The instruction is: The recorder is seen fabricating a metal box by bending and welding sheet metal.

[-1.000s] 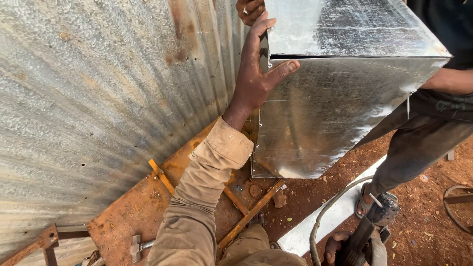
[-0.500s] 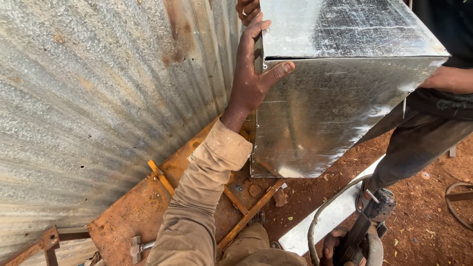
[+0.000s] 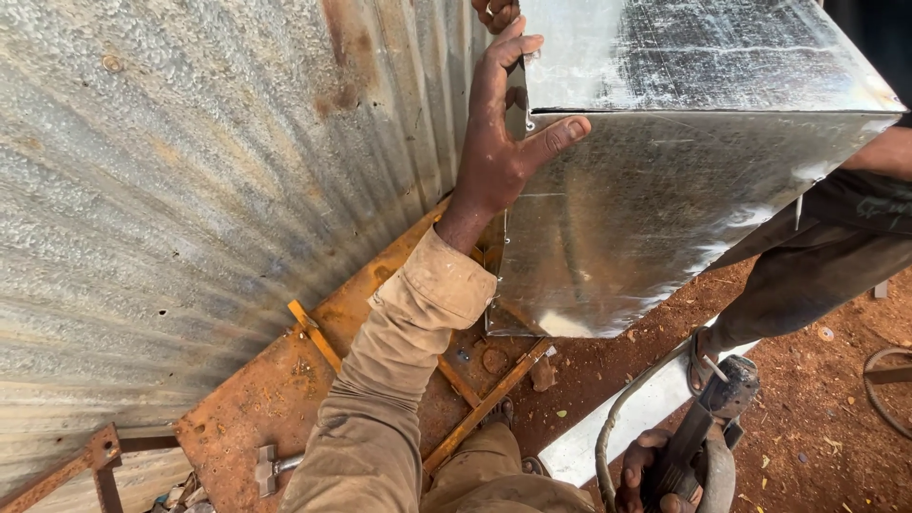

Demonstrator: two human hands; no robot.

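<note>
Galvanised sheet-metal box point(image 3: 684, 171) stands raised at the far right of the scene, its near left corner edge against your left hand point(image 3: 494, 152). Your left hand is spread flat along that corner: the fingers point(image 3: 499, 57) point up the left face, the thumb point(image 3: 560, 133) lies across the near face, so the hand is pressed on the box rather than clenched round it. Your right hand point(image 3: 651, 470), low at the near right, is clenched round the dark handle of a power tool point(image 3: 708, 427); a grey hose point(image 3: 632, 418) loops beside it. Corrugated metal sheet point(image 3: 190, 190) fills the left side, rust-stained near its far edge. Below the box lies a rusty steel plate point(image 3: 266, 418) with orange-painted strips point(image 3: 318, 337) on it and a small hammer-like tool point(image 3: 271, 467) at its near edge. Another person's fingers point(image 3: 496, 11) show at the far edge, just above the box's left corner, and that person's leg and sandalled foot point(image 3: 708, 347) stand on red earth point(image 3: 817, 408) to the right, just beside the box.
</note>
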